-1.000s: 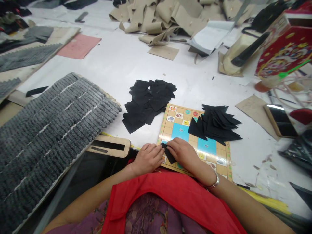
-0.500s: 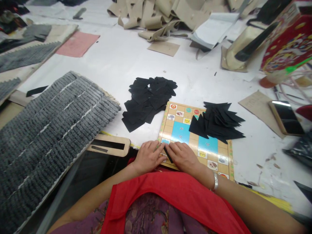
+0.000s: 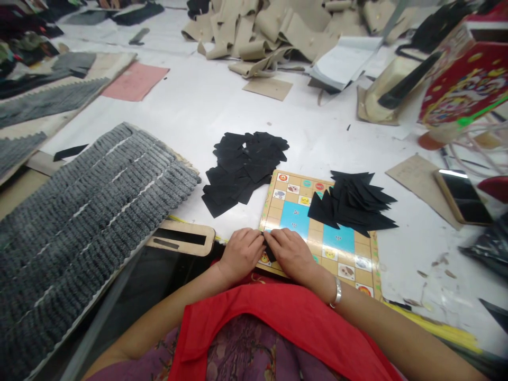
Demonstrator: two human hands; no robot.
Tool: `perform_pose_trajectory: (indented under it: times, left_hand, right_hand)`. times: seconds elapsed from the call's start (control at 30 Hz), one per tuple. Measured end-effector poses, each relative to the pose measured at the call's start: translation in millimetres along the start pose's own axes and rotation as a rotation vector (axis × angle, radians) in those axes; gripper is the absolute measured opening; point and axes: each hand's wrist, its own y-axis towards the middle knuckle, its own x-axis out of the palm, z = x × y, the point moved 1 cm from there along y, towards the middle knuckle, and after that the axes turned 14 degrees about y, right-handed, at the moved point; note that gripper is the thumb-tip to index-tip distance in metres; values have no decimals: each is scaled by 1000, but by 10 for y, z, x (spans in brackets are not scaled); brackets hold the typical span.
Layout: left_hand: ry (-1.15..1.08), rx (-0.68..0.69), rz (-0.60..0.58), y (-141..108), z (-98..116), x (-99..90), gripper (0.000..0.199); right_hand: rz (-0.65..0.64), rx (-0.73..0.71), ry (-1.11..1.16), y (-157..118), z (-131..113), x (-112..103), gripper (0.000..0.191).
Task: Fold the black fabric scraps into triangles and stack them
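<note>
Over the near left corner of a printed game board [image 3: 273,211], both hands meet at a small black fabric piece [image 3: 269,253]. My left hand [image 3: 243,251] has its fingers closed on the piece's left end. Pressed close beside it, my right hand [image 3: 292,252] pinches the same piece, partly covering it. On the board's right half lies a stack of black pointed fabric pieces [image 3: 353,203]. Just past the board's left edge, a loose heap of black fabric pieces [image 3: 242,172] rests on the white table [image 3: 190,106].
Grey ribbed knit panels [image 3: 91,222] fill the left side, beside a slotted wooden template [image 3: 184,238]. A phone [image 3: 462,196] and a cardboard piece [image 3: 423,182] lie at right. Beige strips [image 3: 270,32], a paper pad [image 3: 343,61] and a red box [image 3: 468,74] stand farther back.
The black piece between my hands now shows less, with my right fingers further over it. Both hands stay at the same board corner. The whole view has shifted slightly.
</note>
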Motion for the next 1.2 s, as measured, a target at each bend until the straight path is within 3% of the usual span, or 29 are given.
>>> perform_pose_trajectory:
  times: [0.23,0.4,0.67,0.87,1.07,1.2]
  left_hand:
    - [-30,39,1,-65,-77,49,16]
    - [-125,-45,13,-33,-107,64,27]
    - [77,39,61,-36,-39,45,15]
    - [180,82,5,-64,-34,35,23]
    - [235,132,5,-93,-51,57,27]
    - [221,113,2,-110,-68,82,27]
  right_hand:
    - [83,-80,91,-205,180,-35,30]
    - [63,-102,121,-253,236,-18,29]
    - [-17,136,181,35,147,-106,26]
    - [-77,212,107,308,65,-35,20]
    - [-126,455,147,481,109,-79,25]
    - [-161,418,295,434,135,-132,26]
